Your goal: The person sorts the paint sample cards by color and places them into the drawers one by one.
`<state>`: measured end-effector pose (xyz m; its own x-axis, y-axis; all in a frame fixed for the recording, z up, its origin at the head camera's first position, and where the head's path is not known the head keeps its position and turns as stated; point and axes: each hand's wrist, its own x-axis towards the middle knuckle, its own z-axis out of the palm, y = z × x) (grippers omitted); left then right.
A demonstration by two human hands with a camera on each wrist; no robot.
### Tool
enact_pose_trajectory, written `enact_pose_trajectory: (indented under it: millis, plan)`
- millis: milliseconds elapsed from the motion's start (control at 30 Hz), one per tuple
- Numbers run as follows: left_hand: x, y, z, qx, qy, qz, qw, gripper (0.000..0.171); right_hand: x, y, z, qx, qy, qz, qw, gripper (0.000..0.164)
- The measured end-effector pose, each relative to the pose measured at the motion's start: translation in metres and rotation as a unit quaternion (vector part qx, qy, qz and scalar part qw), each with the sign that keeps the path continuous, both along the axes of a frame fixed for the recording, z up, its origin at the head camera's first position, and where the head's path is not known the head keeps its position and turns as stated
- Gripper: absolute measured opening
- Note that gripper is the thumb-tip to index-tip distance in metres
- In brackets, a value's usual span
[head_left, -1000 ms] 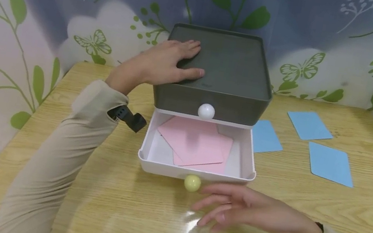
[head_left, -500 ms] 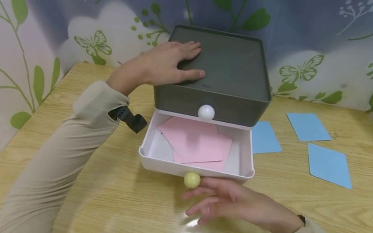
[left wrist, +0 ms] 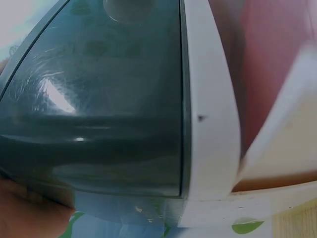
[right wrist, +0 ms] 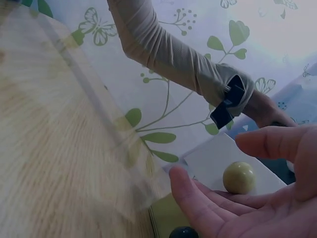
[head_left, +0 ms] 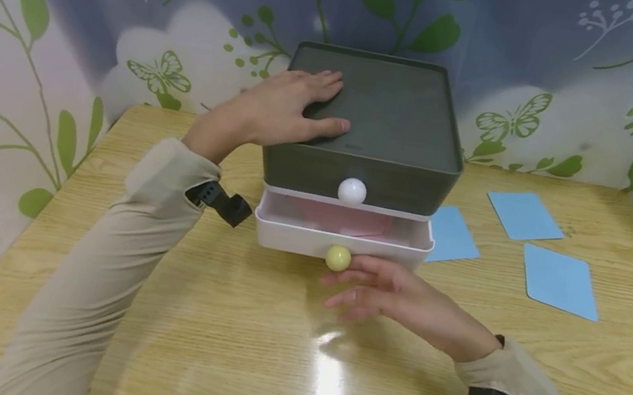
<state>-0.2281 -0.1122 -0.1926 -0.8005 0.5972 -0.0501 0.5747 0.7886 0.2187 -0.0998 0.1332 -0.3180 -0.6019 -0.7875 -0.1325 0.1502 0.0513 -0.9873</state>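
Observation:
My left hand (head_left: 301, 106) lies flat with straight fingers on the lid of a dark grey drawer box (head_left: 389, 111), over its left side. A white knob (head_left: 352, 191) sits on the grey front. Below it, a white drawer (head_left: 293, 239) stands partly pulled out, with pink cards (head_left: 344, 219) inside, mostly hidden under the upper tier. On the drawer's front is a pale yellow knob (head_left: 338, 258). My right hand (head_left: 389, 291) is at the drawer front just right of this knob, fingers loosely extended; in the right wrist view the knob (right wrist: 238, 177) shows between thumb and fingers.
Three light blue cards lie right of the box: one card (head_left: 452, 235) against its side, another card (head_left: 525, 215) farther back, a third card (head_left: 561, 281) nearer. An olive panel (right wrist: 166, 215) with a dark knob (right wrist: 184, 233) shows below the drawer. A patterned curtain (head_left: 194, 27) hangs behind the wooden table (head_left: 216, 335).
The white drawer has slid inward toward the box, covering most of the pink cards. My right hand has moved forward with it; my left hand has stayed on the lid.

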Motion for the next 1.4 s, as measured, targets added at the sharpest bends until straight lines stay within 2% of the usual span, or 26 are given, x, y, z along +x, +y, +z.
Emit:
enact_pose_trajectory:
  millis: [300, 500, 667, 767, 833, 933, 1033, 1100, 1200, 1300, 1333, 1400]
  plan:
    - [-0.001, 0.0, -0.002, -0.001, -0.003, -0.002, 1.0, 0.077, -0.022, -0.002, -0.001, -0.026, -0.01, -0.023, 0.999, 0.05]
    - [-0.001, -0.002, -0.003, 0.004, -0.002, -0.004, 1.0, 0.077, -0.033, -0.008, 0.001, -0.024, -0.021, -0.052, 0.998, 0.036]
    - [-0.001, -0.002, -0.002, 0.006, -0.002, -0.003, 1.0, 0.077, -0.033, -0.006, -0.004, -0.026, -0.018, -0.064, 0.997, 0.042]
    - [0.0, -0.002, -0.002, 0.005, -0.003, -0.002, 1.0, 0.077, -0.029, -0.004, -0.014, -0.016, -0.026, -0.099, 0.995, 0.043]
    - [0.0, -0.002, -0.002, 0.004, -0.003, -0.002, 1.0, 0.077, -0.026, -0.003, -0.023, -0.01, -0.053, -0.126, 0.991, 0.042]
    - [0.0, -0.001, -0.001, 0.001, -0.002, -0.003, 1.0, 0.077, -0.024, -0.004, -0.037, -0.007, -0.116, -0.147, 0.982, 0.043]
    - [0.0, 0.0, -0.001, -0.002, -0.001, -0.005, 1.0, 0.076, -0.025, -0.008, -0.049, -0.044, -0.192, -0.147, 0.969, 0.044]
    - [0.001, 0.0, -0.001, -0.003, -0.001, -0.008, 1.0, 0.076, -0.027, -0.012, -0.054, -0.079, -0.238, -0.15, 0.956, 0.043]
    - [0.001, 0.0, -0.001, -0.007, -0.003, -0.012, 0.9999, 0.076, -0.03, -0.021, -0.058, -0.132, -0.306, -0.161, 0.929, 0.039]
    - [0.001, -0.001, 0.0, -0.015, -0.003, -0.015, 0.9998, 0.075, -0.033, -0.032, -0.059, -0.157, -0.361, -0.168, 0.904, 0.041]
    - [0.001, -0.001, 0.0, -0.017, -0.003, -0.016, 0.9997, 0.075, -0.034, -0.036, -0.059, -0.16, -0.371, -0.169, 0.899, 0.043]
    - [0.001, -0.002, 0.0, -0.02, -0.003, -0.016, 0.9997, 0.075, -0.035, -0.042, -0.059, -0.162, -0.377, -0.168, 0.897, 0.05]
